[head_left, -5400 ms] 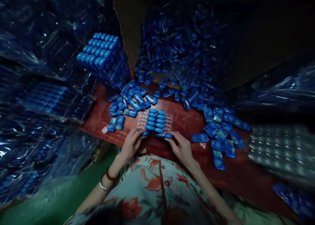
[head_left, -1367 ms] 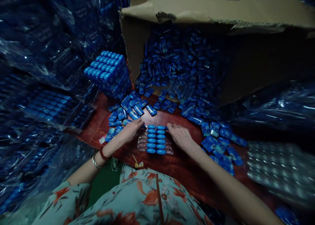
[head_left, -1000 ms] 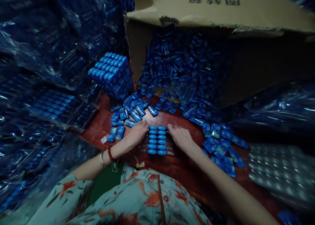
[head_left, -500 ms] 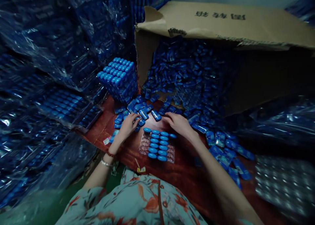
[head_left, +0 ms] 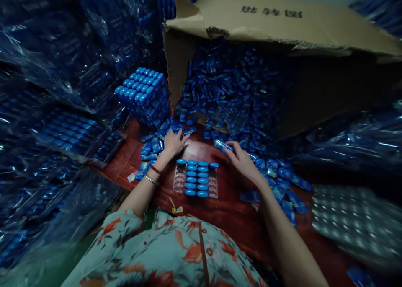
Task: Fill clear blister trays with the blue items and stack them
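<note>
Hands reach past my clear tray (head_left: 179,182): my right hand (head_left: 240,159) pinches one blue case (head_left: 220,144), long axis slanting away leftward, just beyond the tray's far right corner, while my left hand (head_left: 172,141) lies spread on loose cases (head_left: 155,145).

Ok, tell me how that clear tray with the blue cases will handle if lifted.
The clear tray looks like thin moulded plastic, so it probably flexes when lifted. Its blue cases sit only in shallow pockets and may spill if tilted. It is probably light, sliding easily on the wooden table.
</note>
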Demonstrator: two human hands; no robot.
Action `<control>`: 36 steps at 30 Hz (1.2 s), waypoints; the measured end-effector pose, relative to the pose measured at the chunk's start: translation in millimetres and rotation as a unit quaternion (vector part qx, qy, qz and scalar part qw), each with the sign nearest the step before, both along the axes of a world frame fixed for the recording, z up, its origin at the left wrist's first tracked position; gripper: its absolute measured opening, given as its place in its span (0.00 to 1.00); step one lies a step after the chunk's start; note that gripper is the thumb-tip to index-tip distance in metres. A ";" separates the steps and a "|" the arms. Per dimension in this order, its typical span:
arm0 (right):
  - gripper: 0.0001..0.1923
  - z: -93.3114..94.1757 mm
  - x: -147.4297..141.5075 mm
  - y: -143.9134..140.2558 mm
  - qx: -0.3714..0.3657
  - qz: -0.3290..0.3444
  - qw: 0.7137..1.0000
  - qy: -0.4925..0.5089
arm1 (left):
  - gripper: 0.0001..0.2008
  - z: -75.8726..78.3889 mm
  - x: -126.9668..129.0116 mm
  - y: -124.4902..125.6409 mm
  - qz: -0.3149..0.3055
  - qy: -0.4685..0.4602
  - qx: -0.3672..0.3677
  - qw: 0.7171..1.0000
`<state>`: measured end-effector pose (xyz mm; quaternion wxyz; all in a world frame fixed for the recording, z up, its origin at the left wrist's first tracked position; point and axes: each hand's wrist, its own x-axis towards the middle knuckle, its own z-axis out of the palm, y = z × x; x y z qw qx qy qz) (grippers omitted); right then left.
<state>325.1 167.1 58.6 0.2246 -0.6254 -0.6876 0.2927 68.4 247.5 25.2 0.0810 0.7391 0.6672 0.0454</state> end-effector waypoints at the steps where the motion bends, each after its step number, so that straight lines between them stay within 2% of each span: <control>1: 0.16 0.5 11.0 -16.8 -0.019 -0.021 0.998 0.057 | 0.25 -1.0 0.0 -0.3 -0.003 -0.018 -0.005 1.000; 4: 0.16 -3.6 29.4 -61.5 -0.078 -0.038 0.984 0.158 | 0.15 -7.1 -0.8 0.4 -0.012 -0.077 -0.008 0.997; 6: 0.16 -9.7 26.8 -79.3 -0.078 -0.047 0.981 0.169 | 0.18 -12.0 -2.7 2.8 -0.024 -0.103 -0.006 0.994; 9: 0.13 -19.1 6.1 -85.1 0.012 -0.065 0.990 0.121 | 0.24 -15.9 -9.5 5.0 -0.052 -0.222 0.014 0.974; 11: 0.11 -22.6 -9.5 -81.4 0.087 -0.037 0.993 0.072 | 0.20 -14.4 -17.8 -0.2 -0.034 -0.348 0.042 0.936; 13: 0.13 -22.9 -20.1 -77.5 0.127 0.023 0.992 0.007 | 0.15 -9.8 -29.1 -14.8 0.015 -0.436 0.076 0.896; 15: 0.18 -19.8 -24.6 -75.7 0.127 0.089 0.984 -0.085 | 0.13 -3.6 -41.5 -39.4 0.058 -0.484 0.103 0.867; 17: 0.22 -14.0 -25.8 -74.8 0.111 0.135 0.969 -0.174 | 0.13 1.3 -51.3 -70.3 0.089 -0.513 0.119 0.846; 20: 0.23 -3.7 -29.2 -70.8 0.084 0.186 0.948 -0.244 | 0.13 1.6 -54.8 -113.4 0.120 -0.534 0.121 0.828; 23: 0.22 2.9 -36.2 -62.7 0.059 0.230 0.930 -0.279 | 0.10 -5.7 -47.4 -135.1 0.091 -0.523 0.118 0.839; 27: 0.22 0.2 -38.3 -56.3 0.070 0.256 0.910 -0.317 | 0.07 -14.0 -39.1 -129.9 -0.036 -0.454 0.123 0.882; 30: 0.23 -10.2 -33.3 -61.2 0.109 0.230 0.910 -0.328 | 0.09 -16.9 -40.8 -120.3 -0.122 -0.395 0.115 0.903; 33: 0.24 -22.9 -30.8 -70.9 0.143 0.181 0.919 -0.320 | 0.11 -18.8 -45.6 -116.5 -0.161 -0.354 0.110 0.915; 36: 0.22 -30.4 -33.9 -76.9 0.171 0.121 0.934 -0.289 | 0.12 -14.6 -48.0 -115.0 -0.223 -0.296 0.094 0.924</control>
